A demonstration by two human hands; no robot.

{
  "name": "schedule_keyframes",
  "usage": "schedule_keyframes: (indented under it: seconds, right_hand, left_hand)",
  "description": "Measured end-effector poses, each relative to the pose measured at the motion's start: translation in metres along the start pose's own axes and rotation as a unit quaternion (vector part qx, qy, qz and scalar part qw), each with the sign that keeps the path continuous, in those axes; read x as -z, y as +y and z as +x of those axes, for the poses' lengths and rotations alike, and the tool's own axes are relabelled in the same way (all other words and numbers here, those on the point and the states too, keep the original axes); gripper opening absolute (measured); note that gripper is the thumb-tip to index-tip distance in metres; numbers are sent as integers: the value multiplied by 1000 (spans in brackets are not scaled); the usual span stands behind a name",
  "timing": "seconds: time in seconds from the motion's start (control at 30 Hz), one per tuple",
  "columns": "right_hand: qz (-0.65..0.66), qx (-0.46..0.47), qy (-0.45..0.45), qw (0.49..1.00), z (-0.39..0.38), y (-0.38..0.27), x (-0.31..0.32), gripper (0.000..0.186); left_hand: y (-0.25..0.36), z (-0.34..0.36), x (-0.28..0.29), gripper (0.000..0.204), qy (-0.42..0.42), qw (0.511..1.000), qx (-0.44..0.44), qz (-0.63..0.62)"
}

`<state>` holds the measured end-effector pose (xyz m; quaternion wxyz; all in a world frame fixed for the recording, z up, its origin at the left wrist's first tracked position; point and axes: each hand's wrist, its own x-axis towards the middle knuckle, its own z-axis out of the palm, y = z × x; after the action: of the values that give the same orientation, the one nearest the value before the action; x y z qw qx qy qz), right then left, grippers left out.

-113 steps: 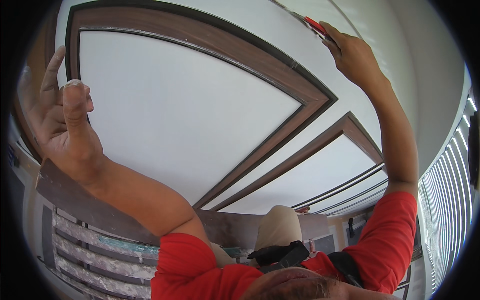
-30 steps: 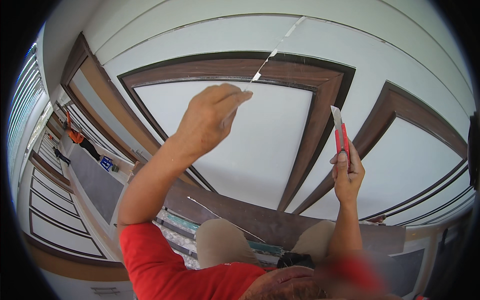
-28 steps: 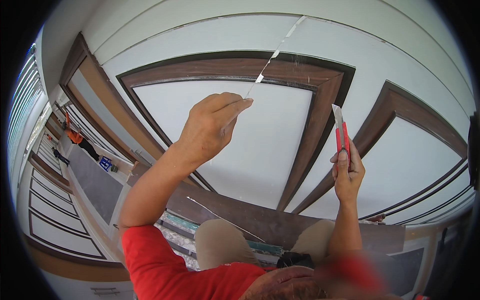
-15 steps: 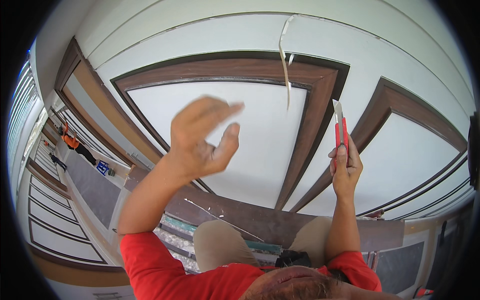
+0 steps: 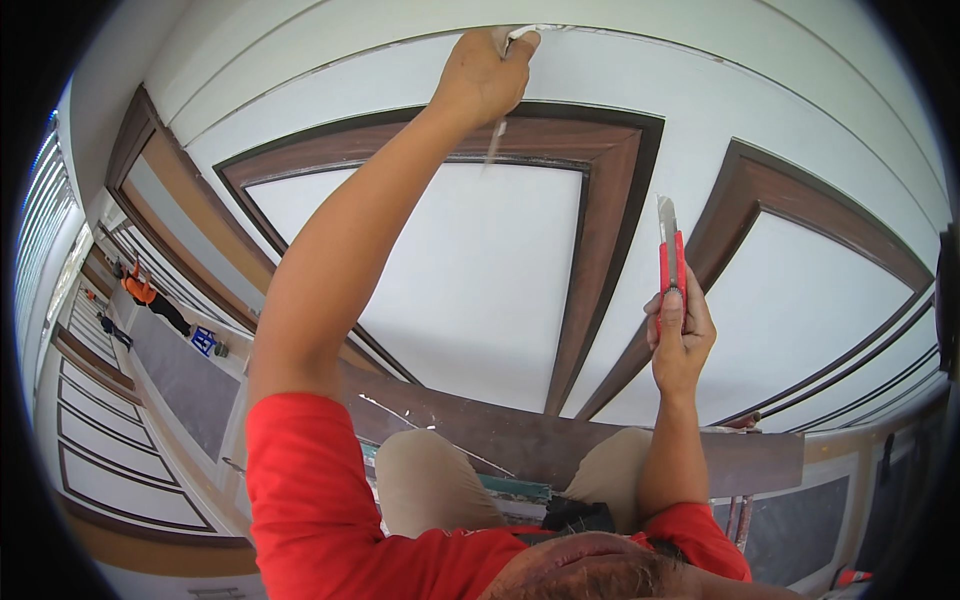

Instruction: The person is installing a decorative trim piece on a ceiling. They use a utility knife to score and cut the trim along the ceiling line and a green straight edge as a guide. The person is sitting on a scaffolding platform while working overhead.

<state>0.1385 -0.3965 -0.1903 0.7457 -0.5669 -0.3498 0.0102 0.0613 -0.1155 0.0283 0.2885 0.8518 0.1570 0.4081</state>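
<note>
High on the pale wall [image 5: 640, 85], my left hand [image 5: 485, 75] is raised to a groove. Its thumb and fingers are closed in a pinch on a thin whitish strip [image 5: 495, 140], whose blurred lower end dangles below the hand in front of a brown panel frame. White bits show at the fingertips, along the groove. My right hand [image 5: 683, 335] grips a red box cutter [image 5: 672, 260], thumb on the slider, its bared blade pointing up in front of the wall, apart from it.
Two brown-framed white panels, the larger frame [image 5: 600, 200] and the right frame [image 5: 745, 200], cover the wall. Below runs a brown ledge [image 5: 550, 440] with white scraps. Far left, a person in orange [image 5: 140, 288] works near a blue stool [image 5: 205, 342].
My left hand has risen from mid-panel to the groove and pinched the strip that was hanging loose there. My right hand still holds the box cutter in nearly the same place.
</note>
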Motion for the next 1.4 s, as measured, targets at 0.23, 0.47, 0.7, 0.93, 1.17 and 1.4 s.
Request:
schedule_keyframes:
  seconds: [0.23,0.47,0.7,0.93,1.17,1.4]
  right_hand:
    - [18,9,55,998,9,3,17,51]
    - [26,5,75,997,10,3,19,52]
    - [94,32,133,986,12,3,16,51]
    - [131,-86,11,988,24,-23,-23,49]
    - [81,-73,-208,972,86,-64,-157,48]
    - [72,-114,-205,969,153,-98,-227,38]
  left_hand:
    - [16,-57,-29,43,-6,996,-85,34]
    - [14,-90,-36,35,2,989,-138,44]
    - [-8,-158,-22,33,-143,976,-133,96]
    - [-79,-254,-27,80,-507,825,-15,250]
    - [-65,-218,-1,77,-289,937,58,189]
    - [-58,-201,42,63,-44,994,91,29]
